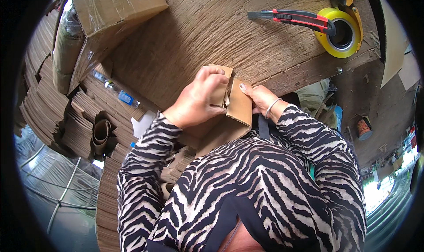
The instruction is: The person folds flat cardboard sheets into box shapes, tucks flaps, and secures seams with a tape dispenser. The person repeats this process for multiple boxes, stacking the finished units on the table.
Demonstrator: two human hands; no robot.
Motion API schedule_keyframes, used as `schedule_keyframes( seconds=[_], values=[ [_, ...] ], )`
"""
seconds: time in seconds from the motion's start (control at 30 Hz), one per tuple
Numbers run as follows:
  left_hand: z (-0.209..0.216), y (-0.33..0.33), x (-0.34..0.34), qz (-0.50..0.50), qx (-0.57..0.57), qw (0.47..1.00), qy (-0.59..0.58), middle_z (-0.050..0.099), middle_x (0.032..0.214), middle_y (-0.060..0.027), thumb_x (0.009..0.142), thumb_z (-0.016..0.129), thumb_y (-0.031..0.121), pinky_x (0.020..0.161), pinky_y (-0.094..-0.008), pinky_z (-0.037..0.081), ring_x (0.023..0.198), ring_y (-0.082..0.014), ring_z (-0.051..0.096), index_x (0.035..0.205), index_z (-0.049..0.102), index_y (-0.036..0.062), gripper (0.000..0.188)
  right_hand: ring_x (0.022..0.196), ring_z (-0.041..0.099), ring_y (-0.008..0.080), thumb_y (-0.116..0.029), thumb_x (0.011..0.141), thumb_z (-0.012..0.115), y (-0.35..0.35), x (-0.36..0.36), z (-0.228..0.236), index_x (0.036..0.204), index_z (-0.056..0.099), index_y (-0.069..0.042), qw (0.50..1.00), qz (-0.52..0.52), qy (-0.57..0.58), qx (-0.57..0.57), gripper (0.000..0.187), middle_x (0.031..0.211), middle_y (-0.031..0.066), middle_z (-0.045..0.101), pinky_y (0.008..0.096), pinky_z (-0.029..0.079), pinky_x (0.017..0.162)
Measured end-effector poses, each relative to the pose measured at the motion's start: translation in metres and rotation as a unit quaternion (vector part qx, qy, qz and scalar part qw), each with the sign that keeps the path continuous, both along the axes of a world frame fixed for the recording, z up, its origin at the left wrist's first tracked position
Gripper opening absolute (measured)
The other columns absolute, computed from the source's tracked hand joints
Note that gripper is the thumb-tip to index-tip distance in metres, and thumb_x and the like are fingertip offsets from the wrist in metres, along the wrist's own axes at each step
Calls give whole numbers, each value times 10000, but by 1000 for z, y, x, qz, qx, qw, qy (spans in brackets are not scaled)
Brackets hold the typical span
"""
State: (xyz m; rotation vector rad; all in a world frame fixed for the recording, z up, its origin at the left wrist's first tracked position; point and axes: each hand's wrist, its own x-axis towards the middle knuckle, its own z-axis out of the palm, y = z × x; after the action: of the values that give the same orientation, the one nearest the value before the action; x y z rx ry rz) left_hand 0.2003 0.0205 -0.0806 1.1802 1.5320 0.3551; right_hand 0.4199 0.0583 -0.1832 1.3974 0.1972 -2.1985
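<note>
A folded piece of brown cardboard (239, 105) is held close to my body, over the near edge of the wooden table. My left hand (204, 93) is closed on its left part, fingers curled over a flap. Between the hands the cardboard has a ragged, torn-looking gap. My right hand (263, 100) grips the right edge, thumb on the upper face and the other fingers mostly hidden beneath. A bracelet circles the right wrist. The lower part of the cardboard leans down toward my striped top.
On the wooden table (190, 35) lie a red-and-black utility knife (300, 20) and a tape dispenser with a yellow roll (324, 38). A taped carton (119, 9) stands at the far left. Stacked cardboard (48, 106) and a plastic bottle (126, 97) are at left; an orange container (364, 128) is at right.
</note>
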Motion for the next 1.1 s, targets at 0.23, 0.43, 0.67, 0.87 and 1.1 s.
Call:
schedule_keyframes(
  seconds=[0.23, 0.43, 0.67, 0.87, 1.1],
  values=[
    [8, -16, 14, 63, -48, 989, 122, 458, 1332, -172, 593, 902, 233, 1032, -399, 444, 1223, -347, 497, 1244, 567, 47, 755, 1064, 646, 303, -428, 971, 543, -10, 6, -1, 1265, 539, 31, 1000, -10, 0, -1, 546, 1187, 165, 636, 508, 529, 890],
    [-9, -25, -29, -29, -109, 994, -16, 479, 1424, -138, 672, 762, 27, 1088, -399, 398, 1301, -336, 477, 1289, 567, 79, 649, 1211, 556, 316, -534, 968, 486, -9, 5, 18, 1403, 415, -67, 985, -96, 9, -142, 642, 1346, 158, 536, 565, 496, 931],
    [-25, -27, -32, -149, 12, 989, 0, 616, 1289, -82, 626, 675, -51, 1085, -445, 412, 1187, -352, 568, 1186, 656, 89, 577, 1255, 522, 307, -523, 978, 468, -4, 0, 12, 1447, 352, -72, 983, -92, 66, -147, 661, 1390, 164, 493, 603, 484, 924],
    [-24, -22, -32, -160, 7, 987, 0, 617, 1290, -78, 583, 671, -61, 1087, -459, 412, 1186, -345, 573, 1166, 665, 94, 604, 1214, 556, 311, -531, 947, 526, 9, 2, 6, 1425, 399, -47, 985, 18, 122, -118, 692, 1344, 174, 540, 540, 529, 885],
    [-18, -21, -25, -173, 19, 984, 29, 628, 1266, -69, 563, 686, -48, 1026, -426, 472, 1199, -355, 563, 1142, 670, 91, 596, 1132, 613, 293, -486, 922, 588, 9, -3, 0, 1373, 480, -30, 990, 63, 89, -85, 650, 1278, 162, 595, 481, 561, 841]
  ],
)
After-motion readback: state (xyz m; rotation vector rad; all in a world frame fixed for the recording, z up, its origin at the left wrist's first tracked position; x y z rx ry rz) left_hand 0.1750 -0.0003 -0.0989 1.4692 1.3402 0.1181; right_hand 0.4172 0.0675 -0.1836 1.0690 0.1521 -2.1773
